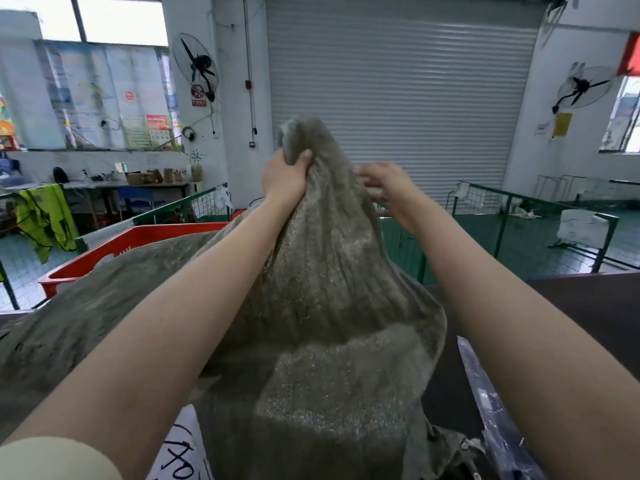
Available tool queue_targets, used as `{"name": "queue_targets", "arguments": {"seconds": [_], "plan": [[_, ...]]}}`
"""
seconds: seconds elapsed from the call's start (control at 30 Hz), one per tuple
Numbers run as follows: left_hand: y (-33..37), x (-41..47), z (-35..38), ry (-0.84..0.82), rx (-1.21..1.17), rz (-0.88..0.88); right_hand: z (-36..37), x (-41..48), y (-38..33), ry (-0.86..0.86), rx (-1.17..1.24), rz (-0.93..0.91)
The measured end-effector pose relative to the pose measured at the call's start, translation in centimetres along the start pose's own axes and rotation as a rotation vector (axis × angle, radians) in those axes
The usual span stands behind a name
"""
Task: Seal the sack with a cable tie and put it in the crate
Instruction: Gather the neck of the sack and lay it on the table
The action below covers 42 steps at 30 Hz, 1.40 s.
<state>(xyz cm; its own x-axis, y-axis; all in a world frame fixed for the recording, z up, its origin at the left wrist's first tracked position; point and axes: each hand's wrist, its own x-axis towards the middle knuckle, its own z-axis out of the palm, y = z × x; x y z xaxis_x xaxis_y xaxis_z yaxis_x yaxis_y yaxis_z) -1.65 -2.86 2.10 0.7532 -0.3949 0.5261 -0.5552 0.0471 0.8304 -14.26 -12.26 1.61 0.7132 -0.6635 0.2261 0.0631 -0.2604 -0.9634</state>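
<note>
Nearest to the person, the grey-green woven sack (322,306) bulges low over a dark table (588,306), its cloth coarse and limp, with a faint sheen on the weave. It narrows upward into a bunched neck. Another stretch of the same drab cloth spreads to the left, and I cannot tell whether it belongs to this sack or to a second one.

Higher and farther out, the left hand (284,178) is clenched round the gathered neck, with a tuft of cloth standing above the fist. The right hand (384,188) is blurred just beside the neck, fingers spread; it looks released, holding nothing I can make out.

I would judge this the gathering step, before any sealing: no cable tie shows on the neck or in either hand. The next move likely calls for the right hand to fetch a tie and loop it under the left fist while that grip holds.

Beyond, to the left, the red crate (138,242) waits, partly behind the cloth.
</note>
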Motion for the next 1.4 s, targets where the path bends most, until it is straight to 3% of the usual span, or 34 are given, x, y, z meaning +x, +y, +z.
{"name": "queue_targets", "arguments": {"seconds": [0.17, 0.27, 0.4, 0.53, 0.57, 0.63, 0.67, 0.73, 0.83, 0.97, 1.07, 1.2, 1.3, 1.4], "plan": [[2.2, 1.5, -1.9, 0.152, -0.096, 0.087, -0.1, -1.5, 2.5, -0.445, -0.041, 0.146], [2.4, 2.1, -2.0, 0.071, -0.032, 0.065, 1.7, -1.1, 2.6, -0.329, -0.026, 0.106], [1.7, 1.5, -2.0, -0.113, 0.057, -0.204, 3.1, -0.3, 1.4, -0.159, 0.062, 0.027], [2.2, -0.3, -2.9, 0.012, 0.525, 0.069, 3.8, 0.4, 0.1, -0.099, 0.120, 0.007], [2.8, -1.3, -3.2, -0.062, 0.603, 0.083, 4.1, 0.5, -0.3, -0.092, 0.149, 0.013], [3.4, -2.7, -3.5, -0.382, 0.641, -0.010, 4.6, 0.7, -1.1, -0.086, 0.210, 0.021], [3.5, -3.1, -3.5, -0.547, 0.549, -0.117, 4.8, 0.8, -1.5, -0.097, 0.247, 0.011], [3.2, -3.5, -4.2, -0.625, 0.329, -0.231, 4.7, 0.5, -2.0, -0.159, 0.393, -0.020], [1.9, -2.7, -4.7, -0.458, 0.163, -0.210, 4.1, -0.4, -2.4, -0.288, 0.465, -0.032], [1.1, -3.0, -4.8, -0.284, -0.050, -0.216, 3.8, -1.4, -1.5, -0.216, 0.078, -0.039], [0.9, -2.8, -4.6, -0.095, -0.291, -0.195, 3.3, -2.2, 0.4, -0.382, -0.073, 0.020], [1.5, -3.2, -3.5, 0.056, -0.115, 0.114, 4.0, -3.5, 1.8, -0.575, -0.026, 0.153], [2.4, -3.8, -2.7, -0.143, -0.052, 0.261, 5.2, -3.7, 2.2, -0.566, 0.112, 0.158], [3.1, -4.1, -3.2, -0.538, -0.129, 0.063, 6.7, -4.0, 2.4, -0.486, 0.197, 0.141]]}}
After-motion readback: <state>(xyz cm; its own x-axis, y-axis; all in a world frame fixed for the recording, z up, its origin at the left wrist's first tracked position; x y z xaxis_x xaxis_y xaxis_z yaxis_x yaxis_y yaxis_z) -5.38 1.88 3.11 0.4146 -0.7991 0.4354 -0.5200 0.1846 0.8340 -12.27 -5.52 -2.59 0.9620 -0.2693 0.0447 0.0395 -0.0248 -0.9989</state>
